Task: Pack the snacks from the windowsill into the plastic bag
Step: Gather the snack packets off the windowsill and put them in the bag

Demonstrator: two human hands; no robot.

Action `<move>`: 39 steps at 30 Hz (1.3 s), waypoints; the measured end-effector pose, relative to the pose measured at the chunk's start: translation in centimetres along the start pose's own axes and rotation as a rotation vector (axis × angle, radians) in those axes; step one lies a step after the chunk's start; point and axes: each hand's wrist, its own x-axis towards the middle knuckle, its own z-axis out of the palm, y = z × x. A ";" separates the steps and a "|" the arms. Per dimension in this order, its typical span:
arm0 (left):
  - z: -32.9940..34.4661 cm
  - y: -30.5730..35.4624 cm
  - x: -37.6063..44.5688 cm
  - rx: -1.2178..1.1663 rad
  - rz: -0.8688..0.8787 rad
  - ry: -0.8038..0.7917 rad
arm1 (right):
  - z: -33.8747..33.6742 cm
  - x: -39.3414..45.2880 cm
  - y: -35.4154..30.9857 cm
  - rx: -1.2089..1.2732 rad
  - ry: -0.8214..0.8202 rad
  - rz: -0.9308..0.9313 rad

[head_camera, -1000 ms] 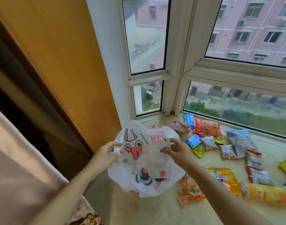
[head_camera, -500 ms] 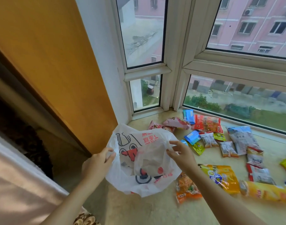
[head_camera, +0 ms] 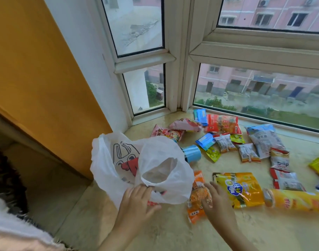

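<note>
Left hand (head_camera: 137,201) pinches the near rim of the white plastic bag (head_camera: 160,151), fingers curled into the crumpled film, holding its mouth open and facing up. Right hand (head_camera: 216,198) is down on the orange snack packet (head_camera: 197,194), fingers spread and lying over it; whether they grip it I cannot tell. That packet lies flat on the windowsill (head_camera: 173,230), touching the bag's right side. Just right of it sits a yellow chip bag (head_camera: 238,189), then a yellow tube (head_camera: 296,200) on its side. A blue can (head_camera: 191,153) pokes out behind the bag. Further back, pink packets (head_camera: 166,134), a red packet (head_camera: 222,124) and small silver packets (head_camera: 247,152) are scattered toward the window (head_camera: 260,95).
</note>
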 end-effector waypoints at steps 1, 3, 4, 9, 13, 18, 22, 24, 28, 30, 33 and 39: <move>1.2 -0.1 0.2 -0.024 -0.012 0.010 | 1.1 -0.1 1.0 -0.036 -0.015 0.018; 2.9 0.2 1.1 -0.044 -0.040 0.043 | 3.1 0.0 2.5 -0.111 -0.057 0.039; 3.6 0.4 1.8 -0.035 -0.037 0.053 | 4.0 0.3 3.1 -0.143 -0.069 0.041; 4.7 0.0 3.4 -0.002 0.023 -0.087 | 8.9 1.9 5.5 -0.321 -0.068 0.040; 5.5 -0.6 1.6 -0.039 0.070 -0.051 | 10.8 3.3 6.2 -0.359 -0.048 0.055; 8.6 -2.9 -2.1 0.177 0.318 0.106 | 11.7 3.8 5.9 -0.299 -0.064 0.137; 10.0 -1.8 -3.4 0.138 0.358 0.240 | 11.8 2.9 5.7 -0.253 -0.057 0.161; 10.4 -1.0 -3.4 0.124 0.371 0.255 | 11.4 2.1 6.1 -0.186 -0.051 0.197; 11.9 0.9 -3.6 0.112 0.412 0.207 | 10.9 0.0 7.2 -0.073 -0.009 0.260; 12.5 2.1 -3.6 0.101 0.410 0.179 | 10.4 -1.1 7.8 -0.055 0.029 0.270; 13.3 4.0 -3.7 0.115 0.392 0.145 | 9.8 -2.8 8.8 -0.017 0.075 0.290; 13.8 7.4 -4.4 0.115 0.356 0.158 | 8.2 -5.7 11.1 0.023 0.149 0.220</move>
